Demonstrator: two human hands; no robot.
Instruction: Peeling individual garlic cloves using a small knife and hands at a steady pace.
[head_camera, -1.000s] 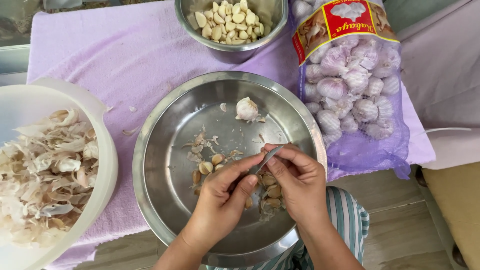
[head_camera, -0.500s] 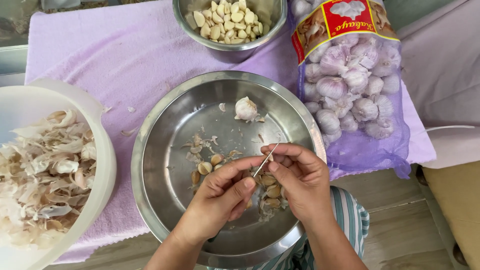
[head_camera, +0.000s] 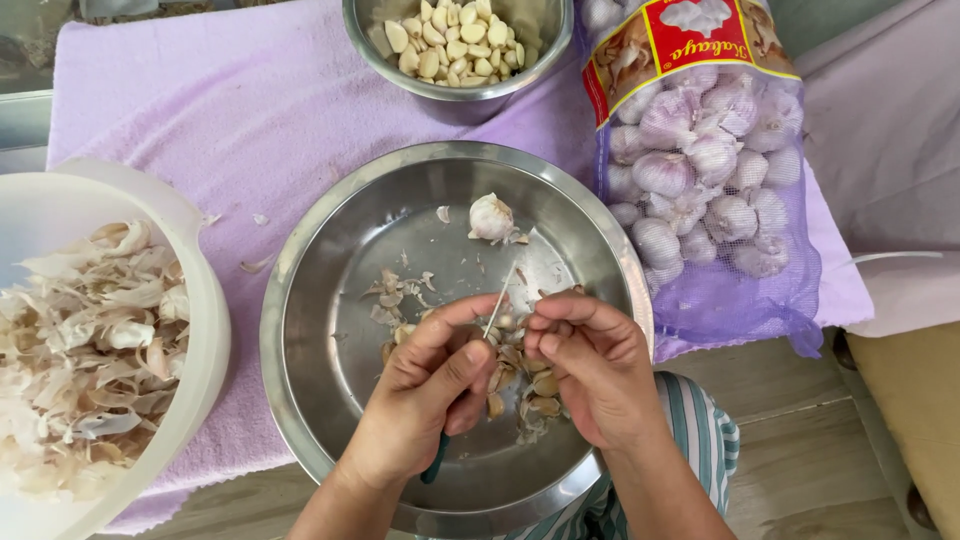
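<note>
Garlic clove (head_camera: 528, 322): pinched by right hand (head_camera: 590, 375) over steel basin (head_camera: 330, 330); since a second ago, the blade of the small knife (head_camera: 497, 305), gripped in left hand (head_camera: 425, 395), has been tilted upright against it. Unpeeled cloves (head_camera: 520, 375) lie beneath; garlic bulb (head_camera: 492, 217) at basin's far side; skins bowl (head_camera: 190, 300) left; net bag (head_camera: 700, 170) right.

Bare forearms — perhaps green-striped trousers (head_camera: 690, 440)
</note>
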